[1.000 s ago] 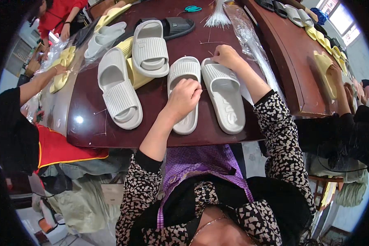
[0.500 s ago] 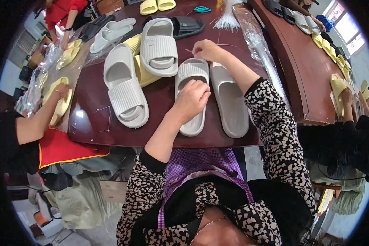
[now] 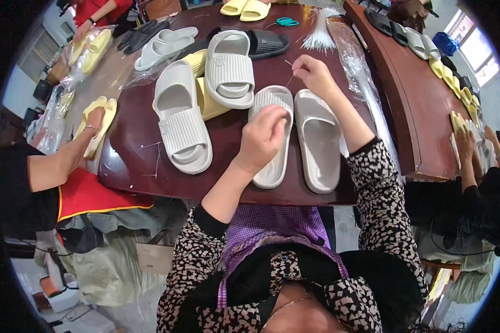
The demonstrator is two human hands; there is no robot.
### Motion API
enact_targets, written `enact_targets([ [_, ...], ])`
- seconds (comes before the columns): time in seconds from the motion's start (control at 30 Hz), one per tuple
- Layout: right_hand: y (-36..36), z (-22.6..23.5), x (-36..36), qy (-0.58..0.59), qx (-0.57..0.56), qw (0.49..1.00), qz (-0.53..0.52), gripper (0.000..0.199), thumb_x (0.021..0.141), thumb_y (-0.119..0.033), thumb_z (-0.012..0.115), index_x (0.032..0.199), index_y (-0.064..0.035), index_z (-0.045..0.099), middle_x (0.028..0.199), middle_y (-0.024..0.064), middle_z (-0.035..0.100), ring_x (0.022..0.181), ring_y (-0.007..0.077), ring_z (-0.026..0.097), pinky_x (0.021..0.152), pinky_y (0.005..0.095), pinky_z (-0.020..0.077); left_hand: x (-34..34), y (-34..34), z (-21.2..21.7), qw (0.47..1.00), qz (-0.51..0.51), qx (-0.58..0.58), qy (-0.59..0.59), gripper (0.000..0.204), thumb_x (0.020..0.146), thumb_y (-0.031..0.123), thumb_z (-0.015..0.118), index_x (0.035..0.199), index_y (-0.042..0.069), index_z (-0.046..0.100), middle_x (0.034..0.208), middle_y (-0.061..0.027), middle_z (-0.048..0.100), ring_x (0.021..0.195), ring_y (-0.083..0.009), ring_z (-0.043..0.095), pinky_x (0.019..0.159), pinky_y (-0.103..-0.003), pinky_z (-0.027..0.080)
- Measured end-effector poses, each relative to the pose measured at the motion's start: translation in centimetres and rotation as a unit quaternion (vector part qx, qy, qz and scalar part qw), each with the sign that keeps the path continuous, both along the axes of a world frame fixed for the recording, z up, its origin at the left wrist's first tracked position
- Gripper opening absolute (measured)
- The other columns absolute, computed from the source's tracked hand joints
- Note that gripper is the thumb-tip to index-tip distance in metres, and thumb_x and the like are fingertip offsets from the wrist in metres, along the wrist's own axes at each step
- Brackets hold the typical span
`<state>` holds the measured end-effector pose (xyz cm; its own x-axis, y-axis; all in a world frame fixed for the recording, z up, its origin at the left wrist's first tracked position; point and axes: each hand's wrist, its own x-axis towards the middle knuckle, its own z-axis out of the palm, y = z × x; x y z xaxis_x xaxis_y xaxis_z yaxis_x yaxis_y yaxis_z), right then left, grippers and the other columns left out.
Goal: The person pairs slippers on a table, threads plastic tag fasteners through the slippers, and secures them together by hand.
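From my seat at the remote end, I have both bare hands in view over the dark red table [image 3: 133,180]. The left hand [image 3: 264,136] is curled, thumb close to the bent fingers, above the strap end of a light grey slipper [image 3: 273,172]; I cannot tell whether it grips anything or touches the slipper. The right hand [image 3: 315,75] is up beyond the pair's far ends, fingertips drawn together, with a thin strand [image 3: 289,62] right at them; I cannot tell whether it is pinched. Just beside the first slipper, on its right, lies a second grey slipper [image 3: 321,164], both set with straps at the far end, near the table's front edge. To their left I see a ribbed grey slipper [image 3: 184,130], and another ribbed slipper [image 3: 229,69] overlapping a yellow slipper [image 3: 205,99]. A black slipper [image 3: 269,43] lies behind those, and farther back are teal scissors [image 3: 287,21] and a bundle of white strands [image 3: 320,36]. On the left, a co-worker's hand [image 3: 96,118] is at a yellow pair [image 3: 110,114].
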<state>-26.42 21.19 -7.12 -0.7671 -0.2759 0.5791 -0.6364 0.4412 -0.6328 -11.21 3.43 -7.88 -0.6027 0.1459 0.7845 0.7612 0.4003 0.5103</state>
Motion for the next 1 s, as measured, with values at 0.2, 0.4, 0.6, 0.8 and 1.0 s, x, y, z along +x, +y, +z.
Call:
enact_targets([
  [0.2, -0.3, 0.2, 4.4, -0.052, -0.152, 0.985, 0.07, 0.006, 0.08, 0.002, 0.059, 0.084, -0.0016, 0.059, 0.073, 0.0025, 0.06, 0.07, 0.0081, 0.053, 0.064, 0.0248, 0.0454, -4.1, 0.1, 3.6, 0.991, 0.029, 0.004, -0.133, 0.02, 0.08, 0.002, 0.056, 0.099, 0.0, 0.058, 0.09, -0.0129, 0.062, 0.076, -0.0238, 0.063, 0.064, -0.029, 0.05],
  [0.4, -0.8, 0.4, 5.3, -0.049, -0.226, 0.97, 0.075, 0.004, 0.081, 0.002, 0.06, 0.085, -0.001, 0.059, 0.074, 0.0026, 0.06, 0.07, 0.0083, 0.054, 0.064, 0.0241, 0.0455, -8.8, 1.6, 2.7, 0.929, -0.145, 0.097, -0.327, 0.017, 0.083, 0.004, 0.057, 0.098, 0.0, 0.061, 0.073, -0.0023, 0.063, 0.06, -0.0073, 0.055, 0.054, -0.021, 0.044],
  [0.6, -0.9, -0.6, 6.0, -0.104, -0.236, 0.965, 0.041, 0.005, 0.085, 0.002, 0.058, 0.089, -0.0009, 0.06, 0.082, -0.0008, 0.059, 0.076, 0.0054, 0.053, 0.068, 0.0204, 0.045, -8.2, 1.9, 2.1, 0.869, -0.126, 0.187, -0.441, 0.009, 0.084, 0.007, 0.058, 0.092, 0.001, 0.061, 0.068, -0.0016, 0.06, 0.05, -0.0041, 0.049, 0.045, -0.017, 0.037],
  [0.8, -0.6, 0.1, 7.6, -0.108, -0.225, 0.968, -0.002, 0.005, 0.083, -0.003, 0.061, 0.087, -0.0003, 0.062, 0.077, 0.0003, 0.061, 0.07, 0.0049, 0.053, 0.063, 0.0212, 0.0447, -8.0, 1.0, 1.6, 0.835, -0.154, 0.277, -0.449, 0.004, 0.085, 0.008, 0.059, 0.087, 0.004, 0.06, 0.063, 0.0001, 0.057, 0.045, -0.0023, 0.044, 0.04, -0.016, 0.031],
  [1.0, -1.0, 0.5, 8.4, -0.028, -0.111, 0.993, -0.035, 0.007, 0.08, -0.006, 0.06, 0.08, 0.001, 0.062, 0.064, 0.0048, 0.061, 0.057, 0.0078, 0.055, 0.054, 0.024, 0.044, -8.1, 0.7, 1.3, 0.821, -0.171, 0.307, -0.45, 0.003, 0.086, 0.007, 0.058, 0.087, 0.005, 0.059, 0.065, -0.0009, 0.058, 0.046, -0.0032, 0.045, 0.041, -0.016, 0.033],
])
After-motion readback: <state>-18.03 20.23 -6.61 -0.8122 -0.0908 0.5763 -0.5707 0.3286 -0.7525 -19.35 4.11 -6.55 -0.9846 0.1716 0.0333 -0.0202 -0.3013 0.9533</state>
